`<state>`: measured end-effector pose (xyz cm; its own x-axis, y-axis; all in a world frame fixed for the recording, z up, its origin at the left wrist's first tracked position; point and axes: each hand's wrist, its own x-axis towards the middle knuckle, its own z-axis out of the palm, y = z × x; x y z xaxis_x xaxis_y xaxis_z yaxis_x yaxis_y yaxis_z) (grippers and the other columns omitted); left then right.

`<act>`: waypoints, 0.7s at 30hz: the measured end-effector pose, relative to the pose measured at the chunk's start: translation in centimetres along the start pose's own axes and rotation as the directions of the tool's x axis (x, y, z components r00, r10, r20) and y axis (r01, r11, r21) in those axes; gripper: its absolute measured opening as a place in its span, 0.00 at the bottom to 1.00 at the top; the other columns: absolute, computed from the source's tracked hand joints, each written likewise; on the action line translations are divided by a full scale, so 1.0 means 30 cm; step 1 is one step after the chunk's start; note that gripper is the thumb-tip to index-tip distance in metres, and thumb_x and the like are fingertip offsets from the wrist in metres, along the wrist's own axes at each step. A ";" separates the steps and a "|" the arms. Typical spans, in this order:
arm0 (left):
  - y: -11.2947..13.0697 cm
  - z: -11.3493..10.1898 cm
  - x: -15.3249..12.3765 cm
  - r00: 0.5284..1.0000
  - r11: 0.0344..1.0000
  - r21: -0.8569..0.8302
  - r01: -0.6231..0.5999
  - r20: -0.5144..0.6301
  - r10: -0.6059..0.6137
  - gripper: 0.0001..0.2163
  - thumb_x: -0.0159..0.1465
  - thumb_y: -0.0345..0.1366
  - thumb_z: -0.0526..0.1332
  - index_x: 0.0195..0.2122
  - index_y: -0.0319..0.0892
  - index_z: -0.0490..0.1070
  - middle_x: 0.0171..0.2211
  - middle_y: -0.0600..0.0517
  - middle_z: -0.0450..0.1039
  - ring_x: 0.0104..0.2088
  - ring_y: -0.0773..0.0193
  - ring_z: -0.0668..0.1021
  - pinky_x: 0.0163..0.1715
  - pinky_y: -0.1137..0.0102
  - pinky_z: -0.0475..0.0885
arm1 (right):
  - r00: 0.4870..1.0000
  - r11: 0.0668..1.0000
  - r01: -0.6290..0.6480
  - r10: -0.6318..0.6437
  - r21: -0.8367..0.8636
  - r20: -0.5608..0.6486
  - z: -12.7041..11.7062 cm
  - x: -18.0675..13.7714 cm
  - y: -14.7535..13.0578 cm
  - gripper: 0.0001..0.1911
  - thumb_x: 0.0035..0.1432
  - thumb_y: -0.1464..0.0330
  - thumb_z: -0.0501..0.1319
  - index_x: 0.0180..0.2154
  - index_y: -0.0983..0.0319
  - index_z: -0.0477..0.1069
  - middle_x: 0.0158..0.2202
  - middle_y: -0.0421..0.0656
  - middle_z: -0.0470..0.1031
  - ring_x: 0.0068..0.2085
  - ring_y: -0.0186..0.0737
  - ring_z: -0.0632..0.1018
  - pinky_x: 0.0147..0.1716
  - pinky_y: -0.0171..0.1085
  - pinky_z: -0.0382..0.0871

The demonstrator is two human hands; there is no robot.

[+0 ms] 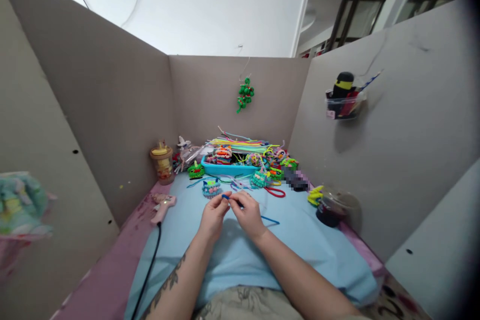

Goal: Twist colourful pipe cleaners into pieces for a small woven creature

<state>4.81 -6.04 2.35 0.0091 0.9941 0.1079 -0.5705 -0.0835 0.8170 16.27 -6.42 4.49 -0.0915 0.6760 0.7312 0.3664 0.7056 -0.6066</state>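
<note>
Close together over the light blue cloth [240, 240], both hands pinch one blue pipe cleaner [225, 196]. My left hand [214, 215] has its fingertips closed at the short coiled or bent end. Right beside it, my right hand [247, 212] grips the same pipe cleaner with thumb and fingers. A straight blue length [270, 220] shows on the far side of my right hand; whether it joins the held piece is hidden. Just beyond my left hand sits a small blue fuzzy figure [212, 188] with green and pink parts.
A blue tray [228, 169] at the back holds many colourful pipe cleaners [240, 145]. A pink glue gun [164, 209] with a black cord lies left. A lidded cup [162, 162] stands behind it. At right are a dark round container [330, 212] and a red loop [275, 192].
</note>
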 end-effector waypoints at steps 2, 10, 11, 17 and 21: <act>0.001 -0.008 0.003 1.000 1.000 -0.022 -0.019 -0.011 0.019 0.13 0.47 0.39 0.68 0.33 0.39 0.76 0.34 0.48 0.74 0.36 0.63 0.74 0.41 0.68 0.66 | 1.000 1.000 0.003 -0.004 0.010 0.022 0.010 -0.003 0.004 0.07 0.56 0.71 0.55 0.31 0.60 0.72 0.28 0.42 0.72 0.32 0.37 0.73 0.33 0.35 0.66; 0.024 -0.045 0.013 0.993 0.995 -0.096 -0.001 -0.116 -0.010 0.13 0.45 0.41 0.69 0.27 0.39 0.72 0.30 0.52 0.71 0.31 0.69 0.72 0.33 0.73 0.66 | 0.997 1.000 0.006 -0.004 -0.022 0.082 0.032 -0.028 0.036 0.07 0.55 0.71 0.56 0.35 0.60 0.72 0.31 0.43 0.73 0.32 0.36 0.73 0.33 0.35 0.67; 0.029 -0.048 0.012 0.992 0.996 -0.089 0.011 -0.124 -0.022 0.13 0.45 0.42 0.69 0.27 0.39 0.72 0.30 0.53 0.71 0.31 0.69 0.72 0.32 0.73 0.66 | 0.996 0.999 0.007 -0.004 -0.035 0.086 0.031 -0.031 0.039 0.07 0.55 0.71 0.56 0.35 0.60 0.72 0.30 0.43 0.73 0.32 0.36 0.73 0.33 0.34 0.67; 0.045 -0.063 0.009 0.984 0.999 0.007 0.048 -0.172 -0.046 0.17 0.44 0.46 0.68 0.29 0.41 0.70 0.30 0.53 0.72 0.31 0.68 0.73 0.29 0.75 0.63 | 0.990 0.996 0.034 -0.022 -0.088 0.140 0.029 -0.036 0.040 0.07 0.55 0.71 0.56 0.36 0.60 0.71 0.32 0.44 0.73 0.34 0.38 0.73 0.35 0.36 0.67; 0.033 -0.071 0.016 0.978 0.999 0.032 0.042 -0.207 -0.035 0.16 0.45 0.45 0.68 0.31 0.41 0.71 0.32 0.52 0.73 0.31 0.69 0.73 0.29 0.76 0.63 | 0.983 0.986 0.044 -0.013 -0.163 0.183 0.027 -0.039 0.043 0.08 0.55 0.71 0.56 0.38 0.60 0.71 0.34 0.44 0.73 0.38 0.40 0.74 0.37 0.37 0.67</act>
<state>2.49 -5.49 1.99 -0.1415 0.9891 -0.0403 -0.5433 -0.0435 0.8384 16.10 -6.11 2.60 -0.2646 0.6940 0.6695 0.5079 0.6905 -0.5150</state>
